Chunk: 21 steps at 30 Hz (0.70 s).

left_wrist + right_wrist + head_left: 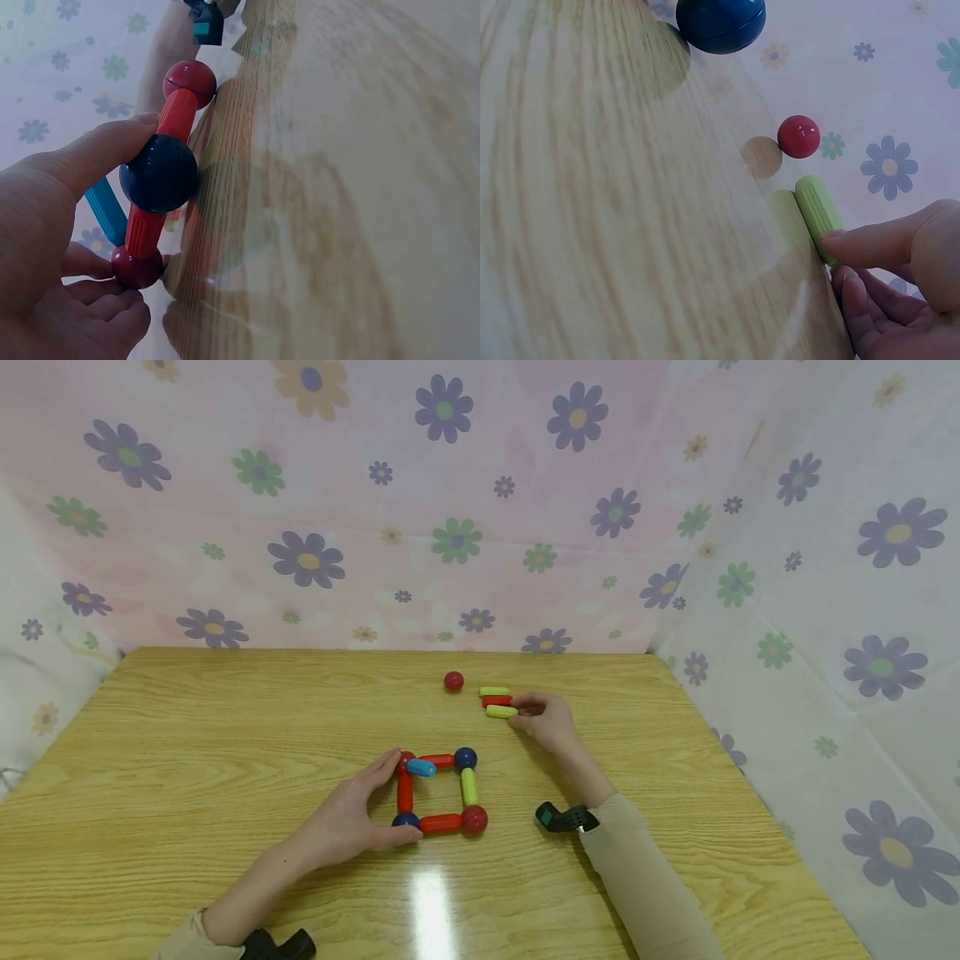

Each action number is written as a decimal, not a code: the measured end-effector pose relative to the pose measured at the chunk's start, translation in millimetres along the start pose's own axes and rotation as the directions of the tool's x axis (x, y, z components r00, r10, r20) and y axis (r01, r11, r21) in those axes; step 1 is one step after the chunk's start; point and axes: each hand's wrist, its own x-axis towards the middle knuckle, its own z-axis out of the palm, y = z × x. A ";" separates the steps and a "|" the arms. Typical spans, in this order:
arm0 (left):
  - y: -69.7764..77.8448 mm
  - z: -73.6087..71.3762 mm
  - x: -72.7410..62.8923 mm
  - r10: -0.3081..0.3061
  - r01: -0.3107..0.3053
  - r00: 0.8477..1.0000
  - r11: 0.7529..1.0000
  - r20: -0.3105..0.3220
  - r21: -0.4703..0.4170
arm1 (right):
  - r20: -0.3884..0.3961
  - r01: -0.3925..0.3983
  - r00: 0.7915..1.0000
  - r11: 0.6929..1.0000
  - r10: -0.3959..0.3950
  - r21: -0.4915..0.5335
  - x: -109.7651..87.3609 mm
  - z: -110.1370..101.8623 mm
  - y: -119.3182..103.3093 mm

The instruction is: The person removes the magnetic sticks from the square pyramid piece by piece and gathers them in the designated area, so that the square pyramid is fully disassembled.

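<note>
A square frame of coloured sticks and balls lies flat on the desk in front of you, a little nearer to you than the loose pieces. Your left hand spans its left side, thumb on the near-left blue ball, fingers at the far-left red ball, holding it between them. A light blue stick juts from that red ball.

Your right hand pinches the end of the near green stick, beside a red stick and a far green stick. A loose red ball sits just left of these.

The pieces look like hard, smooth plastic, probably light and not fragile. The balls could roll, and the frame's joints might part under a pull, so it is best steadied across two balls; the ribbed sticks should suit a pinch near one end.

The left wrist view shows what the head view cannot: your fingers curled by the red ball, and the light blue stick slanting up off the desk. The right wrist view shows your thumb on the green stick's ribs, but only the head view shows all three loose sticks. Flowered cloth hangs behind the desk.
</note>
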 end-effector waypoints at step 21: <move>2.4 -0.8 -0.7 -0.012 0.012 1.000 1.000 0.008 -0.014 | -0.026 0.020 0.999 1.000 -0.020 -0.008 0.0 -0.3 1.4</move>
